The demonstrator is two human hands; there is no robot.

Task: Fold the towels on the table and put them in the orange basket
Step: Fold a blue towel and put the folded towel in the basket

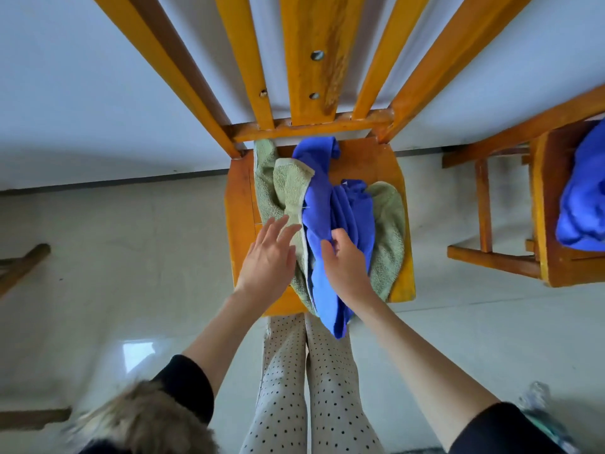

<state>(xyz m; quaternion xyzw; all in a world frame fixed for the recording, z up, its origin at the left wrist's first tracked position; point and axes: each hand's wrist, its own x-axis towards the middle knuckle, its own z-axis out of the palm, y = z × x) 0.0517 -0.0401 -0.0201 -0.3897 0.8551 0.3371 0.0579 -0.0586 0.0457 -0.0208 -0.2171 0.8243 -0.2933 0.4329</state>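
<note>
A crumpled blue towel (pixel 340 211) lies on top of a green towel (pixel 288 185) on the seat of a wooden chair (pixel 240 204). The blue towel's near end hangs over the seat's front edge. My right hand (pixel 343 260) pinches a fold of the blue towel near its middle. My left hand (pixel 270 257) hovers with straight, spread fingers over the green towel's left part, fingertips at its edge. No orange basket is in view.
The chair's slatted back (pixel 314 60) rises toward a white wall. A second wooden chair (pixel 543 211) stands at the right with another blue cloth (pixel 582 198) on it. My legs in dotted trousers (pixel 307 381) stand close to the seat's front. Pale floor surrounds the chairs.
</note>
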